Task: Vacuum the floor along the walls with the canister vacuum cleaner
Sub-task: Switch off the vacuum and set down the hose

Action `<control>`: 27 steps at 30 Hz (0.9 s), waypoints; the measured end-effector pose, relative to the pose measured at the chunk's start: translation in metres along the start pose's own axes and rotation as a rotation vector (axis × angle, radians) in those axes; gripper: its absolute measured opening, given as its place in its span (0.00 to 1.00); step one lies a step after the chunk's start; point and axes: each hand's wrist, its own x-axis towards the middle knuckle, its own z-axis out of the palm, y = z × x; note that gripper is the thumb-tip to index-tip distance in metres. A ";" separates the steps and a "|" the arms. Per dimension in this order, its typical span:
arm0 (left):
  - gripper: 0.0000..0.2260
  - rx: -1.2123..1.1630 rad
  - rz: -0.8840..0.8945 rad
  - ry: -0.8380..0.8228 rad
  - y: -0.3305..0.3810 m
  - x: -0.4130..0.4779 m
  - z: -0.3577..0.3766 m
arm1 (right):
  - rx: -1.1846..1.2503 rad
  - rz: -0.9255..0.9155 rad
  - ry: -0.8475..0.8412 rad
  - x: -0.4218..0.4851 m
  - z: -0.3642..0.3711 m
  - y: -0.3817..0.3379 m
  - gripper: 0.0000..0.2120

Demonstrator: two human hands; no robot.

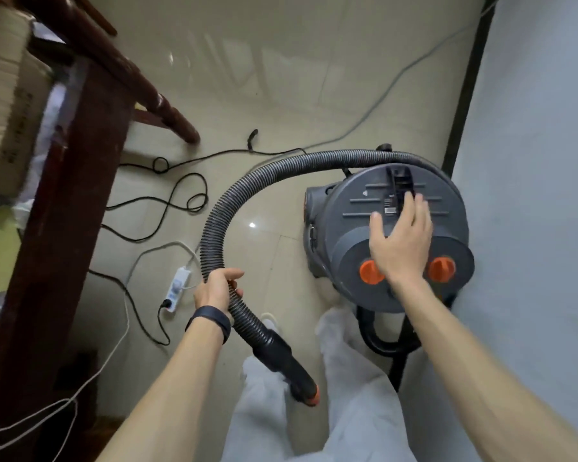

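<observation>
Floor: glossy beige tiles (281, 78) are reflecting light and taking up most of the view.
Room: a pale wall (531, 161) is running down the right side, with a dark baseboard (464, 95) at its foot; dark wooden furniture (64, 195) is standing at the left.
Cables: a black cord (181, 188) is lying in loops on the tiles, a grey cable (397, 78) is trailing toward the far end of the wall, and a white power strip (177, 288) is lying just left of the hose.
Vacuum: the grey canister (354, 208) is standing on the floor just beside the baseboard, seen from above, its two orange knobs (369, 271) toward the person.
Hose: the ribbed black hose (234, 195) is leaving the canister's far side, arching left, then bending down toward the person.
Hose end: the rigid black cuff (281, 358) is lying along a diagonal from upper left to lower right, its orange tip (312, 396) pointing toward the person's white trousers (347, 378).
Left hand: the left hand (214, 290), with a dark wristband (211, 320), is gripping the hose just above the cuff, fingers wrapped round it.
Right hand: the right hand (399, 241) is hovering over the canister's top, fingers straight and spread, tips reaching the black handle (399, 181); whether they are touching it cannot be told.
</observation>
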 end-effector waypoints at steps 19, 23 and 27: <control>0.11 -0.138 -0.184 -0.208 -0.092 -0.070 0.037 | 1.290 1.483 -0.146 -0.197 0.023 0.130 0.41; 0.12 -0.115 -0.159 -0.208 -0.095 -0.075 0.043 | 1.194 1.454 0.095 -0.181 0.018 0.128 0.34; 0.07 0.017 -0.095 -0.103 -0.091 -0.066 0.053 | 1.261 1.353 0.156 -0.168 0.018 0.120 0.42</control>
